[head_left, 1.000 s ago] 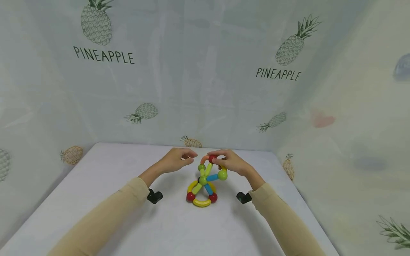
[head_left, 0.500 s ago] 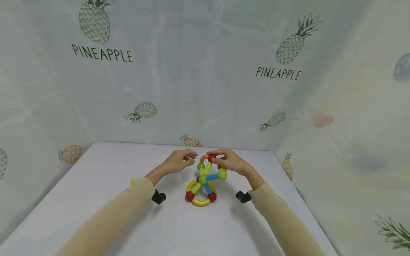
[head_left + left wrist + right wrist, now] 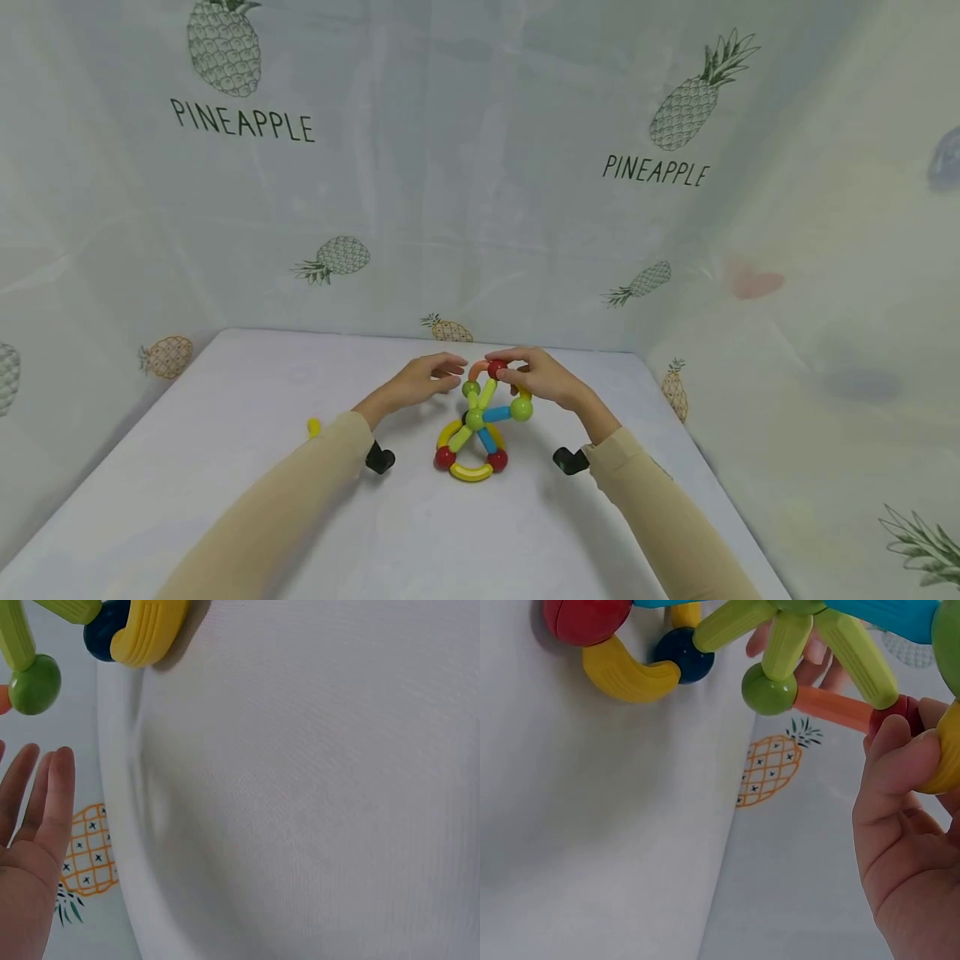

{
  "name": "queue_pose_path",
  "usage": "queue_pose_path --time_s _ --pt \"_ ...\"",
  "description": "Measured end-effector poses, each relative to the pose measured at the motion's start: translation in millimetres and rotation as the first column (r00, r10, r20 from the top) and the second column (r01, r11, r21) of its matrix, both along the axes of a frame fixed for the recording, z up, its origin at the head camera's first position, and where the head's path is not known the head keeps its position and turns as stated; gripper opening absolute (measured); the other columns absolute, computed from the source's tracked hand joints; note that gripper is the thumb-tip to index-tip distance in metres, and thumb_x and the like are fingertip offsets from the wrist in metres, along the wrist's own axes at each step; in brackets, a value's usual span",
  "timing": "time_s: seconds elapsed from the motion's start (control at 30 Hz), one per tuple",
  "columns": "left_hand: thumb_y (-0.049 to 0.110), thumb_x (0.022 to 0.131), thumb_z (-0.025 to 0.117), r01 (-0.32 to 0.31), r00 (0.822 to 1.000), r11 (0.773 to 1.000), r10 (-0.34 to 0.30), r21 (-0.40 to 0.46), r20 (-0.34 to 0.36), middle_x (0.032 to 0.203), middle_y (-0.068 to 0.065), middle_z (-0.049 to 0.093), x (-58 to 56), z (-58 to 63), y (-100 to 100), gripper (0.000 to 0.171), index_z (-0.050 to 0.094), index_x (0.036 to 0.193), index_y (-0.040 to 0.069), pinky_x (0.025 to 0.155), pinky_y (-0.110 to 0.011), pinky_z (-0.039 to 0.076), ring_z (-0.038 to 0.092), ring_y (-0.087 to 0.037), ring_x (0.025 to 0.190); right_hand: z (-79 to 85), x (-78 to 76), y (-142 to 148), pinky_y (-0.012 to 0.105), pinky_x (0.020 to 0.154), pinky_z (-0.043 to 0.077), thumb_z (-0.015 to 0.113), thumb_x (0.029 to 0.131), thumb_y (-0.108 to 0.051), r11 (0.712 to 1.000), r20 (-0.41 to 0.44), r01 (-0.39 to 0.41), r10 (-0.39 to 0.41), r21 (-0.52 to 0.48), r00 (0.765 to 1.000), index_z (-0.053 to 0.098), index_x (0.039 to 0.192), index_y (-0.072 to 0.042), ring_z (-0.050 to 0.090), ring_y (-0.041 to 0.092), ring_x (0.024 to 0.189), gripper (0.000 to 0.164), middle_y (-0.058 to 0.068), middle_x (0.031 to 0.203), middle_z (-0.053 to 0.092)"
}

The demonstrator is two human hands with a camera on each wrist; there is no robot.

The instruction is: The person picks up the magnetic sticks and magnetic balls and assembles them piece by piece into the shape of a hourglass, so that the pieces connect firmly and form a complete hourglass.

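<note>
A magnetic stick-and-ball model stands mid-table, built on a ring of yellow curved pieces with red balls. Sticks in lime and blue rise and branch from its green centre ball. With thumb and fingers, my right hand pinches the red ball at the top. An orange curved piece links that ball to a smaller green ball. Just left of the model is my left hand, holding nothing. Its extended fingers are close to the smaller green ball in the left wrist view.
A loose yellow piece lies on the white table beside the left sleeve, which partly covers it. Black wrist cameras hang under both forearms. Behind the table's far edge rises a pineapple-print curtain.
The left hand and forearm have shifted a little to the right, nearer the model, which uncovers the loose yellow piece. The right hand keeps its pinch on the red ball.
</note>
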State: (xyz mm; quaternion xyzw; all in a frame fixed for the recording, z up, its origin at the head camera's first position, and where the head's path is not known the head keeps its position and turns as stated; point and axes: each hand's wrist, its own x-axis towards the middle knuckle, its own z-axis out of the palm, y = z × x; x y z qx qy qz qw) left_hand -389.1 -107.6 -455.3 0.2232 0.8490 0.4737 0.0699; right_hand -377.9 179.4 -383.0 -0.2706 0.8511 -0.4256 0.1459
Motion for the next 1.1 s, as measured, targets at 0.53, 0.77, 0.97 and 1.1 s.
queue_pose_path --time_s 0.53,0.77,0.97,1.1 --pt "0.020 0.109 0.064 0.057 0.993 0.989 -0.070 0.137 0.093 0.138 -0.009 0.066 -3.5 -3.9 10.3 0.035 0.059 0.143 0.016 0.099 -0.041 0.060 0.071 -0.025 0.119 -0.2 -1.7 -2.1 0.039 0.086 0.060 0.066 0.106 -0.030 1.000 -0.026 0.021 -0.020 0.018 0.999 0.065 0.147 -0.021 0.071 0.028 0.093 0.042 0.007 0.141 0.063" --pt "0.020 0.107 0.067 0.055 0.991 0.987 -0.072 0.149 0.116 0.139 -0.009 0.063 -3.4 -4.9 8.2 0.036 0.058 0.141 0.015 0.100 -0.040 0.060 0.071 -0.025 0.118 0.8 -0.2 -3.2 0.036 0.081 0.059 0.066 0.106 -0.029 1.000 -0.017 0.017 -0.017 0.009 1.000 0.065 0.146 -0.020 0.070 0.027 0.091 0.041 0.008 0.140 0.063" --pt "0.030 0.106 0.068 0.059 0.993 0.994 -0.068 0.092 0.098 0.141 -0.007 0.066 -2.0 -3.8 1.9 0.038 0.057 0.141 0.019 0.106 -0.047 0.056 0.066 -0.024 0.124 -0.3 0.1 -3.8 0.035 0.080 0.059 0.067 0.106 -0.030 1.000 -0.007 0.018 -0.018 0.005 1.000 0.066 0.146 -0.021 0.071 0.027 0.091 0.041 0.008 0.140 0.063" --pt "0.037 0.105 0.068 0.040 0.997 0.999 -0.042 0.030 0.069 0.138 -0.002 0.068 0.4 -0.6 -2.7 0.038 0.058 0.140 0.026 0.109 -0.051 0.053 0.064 -0.022 0.125 -0.9 1.4 -4.0 0.034 0.078 0.059 0.067 0.106 -0.030 1.000 -0.007 0.024 -0.024 0.001 1.000 0.066 0.145 -0.021 0.070 0.028 0.090 0.040 0.009 0.141 0.062"
